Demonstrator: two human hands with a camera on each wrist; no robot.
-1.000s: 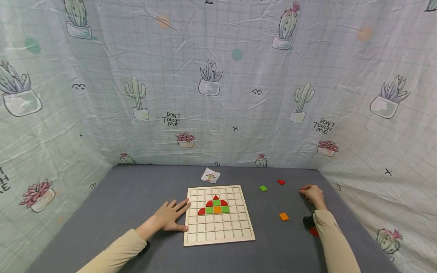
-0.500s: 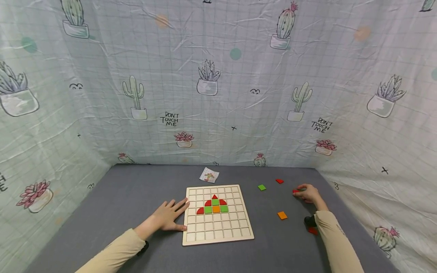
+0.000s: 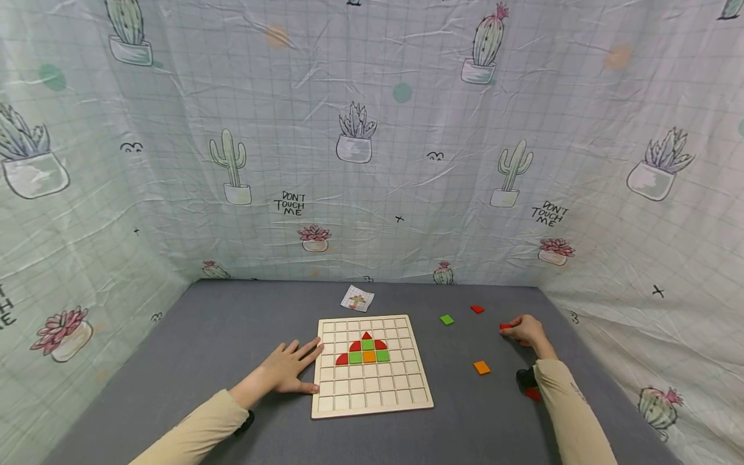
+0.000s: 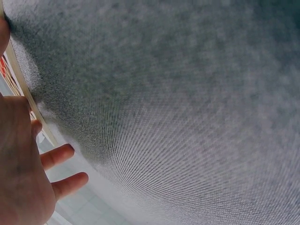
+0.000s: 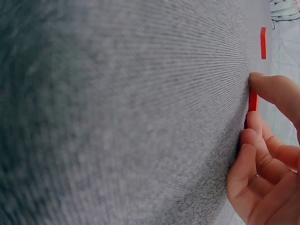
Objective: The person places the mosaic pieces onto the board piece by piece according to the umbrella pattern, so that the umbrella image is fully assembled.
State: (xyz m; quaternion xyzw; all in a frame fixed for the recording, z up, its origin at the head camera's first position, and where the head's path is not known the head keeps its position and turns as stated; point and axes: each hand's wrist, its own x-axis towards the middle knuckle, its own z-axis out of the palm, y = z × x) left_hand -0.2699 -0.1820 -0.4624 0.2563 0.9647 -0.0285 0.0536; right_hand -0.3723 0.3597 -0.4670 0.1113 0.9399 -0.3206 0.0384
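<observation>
My right hand (image 3: 527,332) pinches a small flat red tile (image 5: 253,101) between thumb and fingers, low over the grey table at the right. Most of that tile is covered by the fingers. My left hand (image 3: 286,369) lies spread, its thumb and fingertips touching the left edge of a square wooden grid board (image 3: 378,391). Upon the board sit a red triangle tile (image 3: 366,336), several red curved tiles (image 3: 341,360), several green square tiles (image 3: 355,358) and an orange square tile (image 3: 369,356).
Loose on the table (image 3: 250,316) lie a green square tile (image 3: 446,320), a red tile (image 3: 477,309), an orange square tile (image 3: 482,367) and another red tile (image 3: 533,393) beside the right wrist. Behind the board is a patterned paper card (image 3: 357,299). A cactus-print curtain (image 3: 401,181) encloses the table.
The right hand has shifted slightly left, and a red tile, unseen a second ago, now shows at its fingertips. The left hand keeps its place on the board's edge.
</observation>
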